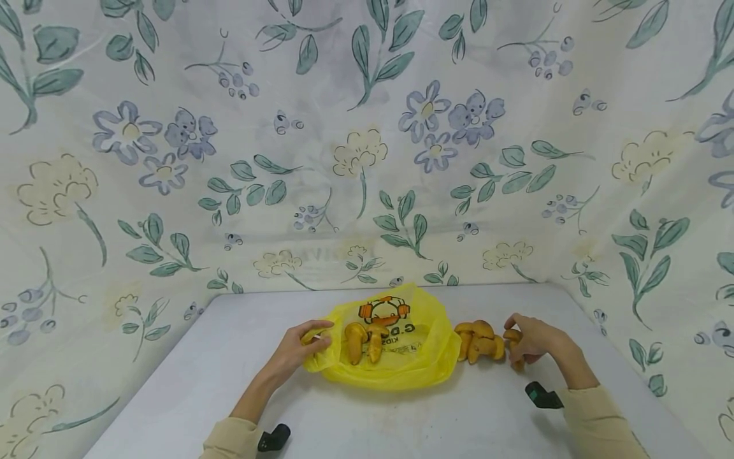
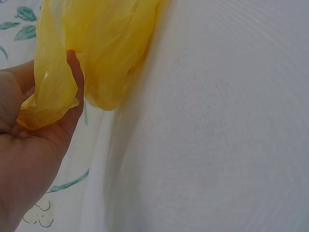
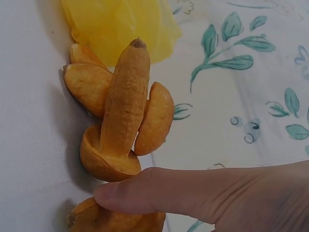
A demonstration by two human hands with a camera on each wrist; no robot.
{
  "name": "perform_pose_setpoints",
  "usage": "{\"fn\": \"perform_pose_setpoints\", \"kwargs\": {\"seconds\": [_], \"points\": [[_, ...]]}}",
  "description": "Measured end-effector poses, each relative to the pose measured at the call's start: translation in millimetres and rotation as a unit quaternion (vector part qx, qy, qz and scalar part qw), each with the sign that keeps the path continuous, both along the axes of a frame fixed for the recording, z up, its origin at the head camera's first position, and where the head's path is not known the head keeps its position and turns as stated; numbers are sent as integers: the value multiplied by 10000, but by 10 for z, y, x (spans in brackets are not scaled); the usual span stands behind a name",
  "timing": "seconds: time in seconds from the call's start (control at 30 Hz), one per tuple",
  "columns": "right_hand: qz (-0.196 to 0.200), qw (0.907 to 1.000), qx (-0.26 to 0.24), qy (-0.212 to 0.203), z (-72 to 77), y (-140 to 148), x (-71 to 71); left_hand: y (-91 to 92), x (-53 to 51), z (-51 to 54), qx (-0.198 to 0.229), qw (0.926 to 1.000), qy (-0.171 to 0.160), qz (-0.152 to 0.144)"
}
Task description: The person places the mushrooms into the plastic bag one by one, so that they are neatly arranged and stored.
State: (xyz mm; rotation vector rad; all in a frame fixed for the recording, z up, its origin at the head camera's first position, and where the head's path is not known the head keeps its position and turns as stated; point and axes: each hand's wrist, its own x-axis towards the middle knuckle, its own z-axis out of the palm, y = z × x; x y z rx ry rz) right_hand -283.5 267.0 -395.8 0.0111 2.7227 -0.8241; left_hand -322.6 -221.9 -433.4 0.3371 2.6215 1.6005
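A yellow plastic bag [image 1: 424,376] with a cartoon print lies on the table. My left hand [image 1: 302,344] holds its left edge, and in the left wrist view the thin film [image 2: 53,92] lies between thumb and fingers. Two brown-orange mushrooms [image 1: 357,344] rest inside the bag's mouth. To the bag's right is a cluster of several mushrooms [image 1: 482,338]. My right hand [image 1: 536,341] grips another mushroom [image 1: 518,363] just right of that cluster. In the right wrist view the thumb presses on this mushroom [image 3: 104,220], beside an upturned one [image 3: 126,96] with a long stem.
The white table [image 1: 395,427] runs back to a hanging cloth [image 1: 321,210] with leaves and flowers. Dark wrist-worn devices sit beside the left wrist [image 1: 274,438] and the right wrist [image 1: 543,396].
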Motion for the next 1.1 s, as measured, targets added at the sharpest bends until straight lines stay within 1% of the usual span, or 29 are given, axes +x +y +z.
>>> {"fn": "perform_pose_setpoints", "kwargs": {"seconds": [0.2,0.47,0.7,0.8,1.0,1.1], "points": [[-21,10000,50,35,16,19,-1,5,4,21,-24,10000,-14,-9],[127,9994,-106,296,35,54,-2,39,29,53,-76,9999,8,87],[125,9990,-82,433,89,45,-8,81,48,75,-130,9998,-30,159],[147,9985,-106,512,112,37,3,68,38,66,-133,9998,-19,130],[169,9976,-138,654,147,24,26,18,-8,7,-43,10000,-41,63],[222,9969,-152,740,163,13,35,4,-9,-20,-57,9999,-90,92]]}}
